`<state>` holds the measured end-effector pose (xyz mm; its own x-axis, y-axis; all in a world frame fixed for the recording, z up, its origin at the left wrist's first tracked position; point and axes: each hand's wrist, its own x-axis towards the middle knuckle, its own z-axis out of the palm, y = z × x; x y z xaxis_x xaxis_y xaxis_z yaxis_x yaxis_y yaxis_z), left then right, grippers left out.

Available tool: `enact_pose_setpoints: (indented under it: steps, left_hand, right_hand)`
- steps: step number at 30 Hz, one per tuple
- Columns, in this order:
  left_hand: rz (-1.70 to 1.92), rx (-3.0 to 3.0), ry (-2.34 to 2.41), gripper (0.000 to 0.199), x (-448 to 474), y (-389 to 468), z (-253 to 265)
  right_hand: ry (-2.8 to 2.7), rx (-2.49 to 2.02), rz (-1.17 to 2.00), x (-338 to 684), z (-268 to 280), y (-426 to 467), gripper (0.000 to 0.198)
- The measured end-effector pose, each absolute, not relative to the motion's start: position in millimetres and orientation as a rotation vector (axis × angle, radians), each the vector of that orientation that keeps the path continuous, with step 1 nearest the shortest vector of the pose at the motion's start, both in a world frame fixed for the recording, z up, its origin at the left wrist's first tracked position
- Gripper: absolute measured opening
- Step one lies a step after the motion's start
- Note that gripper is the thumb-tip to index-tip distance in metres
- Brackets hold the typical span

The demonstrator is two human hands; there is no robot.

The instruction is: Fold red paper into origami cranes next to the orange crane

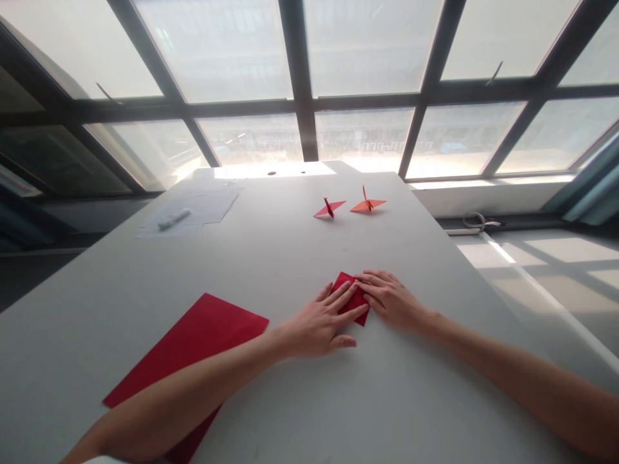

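Note:
A small folded square of red origami paper (358, 300) lies flat on the white table, partly covered by my fingers. My left hand (322, 322) rests across it with its fingers spread and the thumb apart. From the right, my right hand (389, 298) touches the square's edge with its fingertips, the fingers stretched out and side by side. A larger sheet of red paper (193, 341) lies at the left, partly hidden under my left forearm. Beyond my hands stand a red paper crane (329, 208) and an orange paper crane (369, 205).
White paper sheets (193, 209) lie at the table's far left, with a whitish tube-like object (175, 219) on them. The white table (271, 258) reaches toward large windows. Right of it, a coiled cable (474, 221) lies near the wall.

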<state>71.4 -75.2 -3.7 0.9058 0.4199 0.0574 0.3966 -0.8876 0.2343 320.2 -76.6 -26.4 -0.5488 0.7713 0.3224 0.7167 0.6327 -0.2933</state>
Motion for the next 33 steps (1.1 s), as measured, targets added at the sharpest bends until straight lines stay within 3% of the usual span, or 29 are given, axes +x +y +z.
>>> enact_pose_setpoints:
  steps: [12,26,33]
  left_hand:
    - [0.100,2.857,0.492,0.081,73,-76,6]
    - [0.110,2.833,0.383,0.074,66,-69,12]
    - [0.287,2.813,0.496,0.058,65,-64,13]
  right_hand:
    - [-2.400,-1.254,0.060,315,-21,-83,0.036]
    - [-2.399,-1.275,0.077,315,-14,-82,0.036]
    - [-2.350,-1.285,0.073,311,-16,-82,0.032]
